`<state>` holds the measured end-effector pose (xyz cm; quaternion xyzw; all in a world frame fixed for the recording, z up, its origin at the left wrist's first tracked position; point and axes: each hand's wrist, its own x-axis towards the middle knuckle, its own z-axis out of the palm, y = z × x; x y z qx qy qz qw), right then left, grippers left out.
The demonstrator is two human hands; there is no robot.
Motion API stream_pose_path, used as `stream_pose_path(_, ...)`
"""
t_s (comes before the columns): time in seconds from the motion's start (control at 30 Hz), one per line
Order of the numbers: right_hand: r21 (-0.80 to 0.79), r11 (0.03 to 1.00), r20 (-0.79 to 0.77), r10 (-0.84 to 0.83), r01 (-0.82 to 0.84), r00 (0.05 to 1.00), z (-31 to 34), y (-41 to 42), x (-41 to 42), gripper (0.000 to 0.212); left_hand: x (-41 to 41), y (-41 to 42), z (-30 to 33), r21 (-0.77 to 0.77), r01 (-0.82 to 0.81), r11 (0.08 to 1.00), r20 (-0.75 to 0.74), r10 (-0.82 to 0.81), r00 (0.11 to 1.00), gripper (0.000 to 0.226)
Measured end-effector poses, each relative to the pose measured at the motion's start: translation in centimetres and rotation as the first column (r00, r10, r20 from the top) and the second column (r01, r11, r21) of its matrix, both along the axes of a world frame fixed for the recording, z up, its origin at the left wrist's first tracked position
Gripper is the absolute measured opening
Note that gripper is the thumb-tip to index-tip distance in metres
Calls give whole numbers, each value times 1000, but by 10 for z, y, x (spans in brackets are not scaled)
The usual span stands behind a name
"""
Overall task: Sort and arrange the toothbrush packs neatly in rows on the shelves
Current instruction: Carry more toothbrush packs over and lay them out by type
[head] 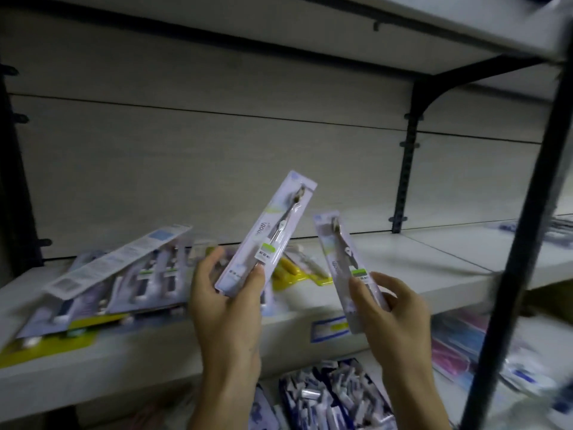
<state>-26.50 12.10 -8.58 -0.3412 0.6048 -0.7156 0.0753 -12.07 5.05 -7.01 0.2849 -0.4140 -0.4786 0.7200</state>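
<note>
Head view: two bare hands are held up in front of a white shelf point(356, 243), a little apart. A long white single-toothbrush pack point(266, 231) is gripped by the left hand point(226, 302), with the thumb on its front and the fingers curled behind; its top is tipped toward 1 o'clock. A second white toothbrush pack point(347, 268) of the same kind is pinched low down by the right hand point(393, 308), and its top is leaned toward 11 o'clock. The two packs are not touching. At 9 o'clock from the hands, a messy pile of multi-brush packs point(117, 283) is lying on the shelf, some on yellow cards. Just behind the hands, a yellow pack point(294, 274) is lying flat. At 6 o'clock, dark blue packs point(335, 395) are seen on the shelf below. At 3 o'clock, a black upright post point(521, 243) is standing, and pink packs point(455, 346) are lying low beside it.
</note>
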Motion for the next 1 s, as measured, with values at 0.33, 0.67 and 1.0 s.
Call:
stream_pose_path(0.33,-76,990,244,131,-115,961,-16,120,-136,29,-153,104,-23,71,352,933,-31,-350,936,32)
stream_pose_path(0.67,-38,996,321,89,-82,943,-15,215,-243,27,-272,186,-40,202,598,775,-140,-582,801,40)
stream_pose_path(1.0,-21,999,363,-35,45,931,-29,239,-343,32,-383,206,-51,222,702,677,-67,-707,704,37)
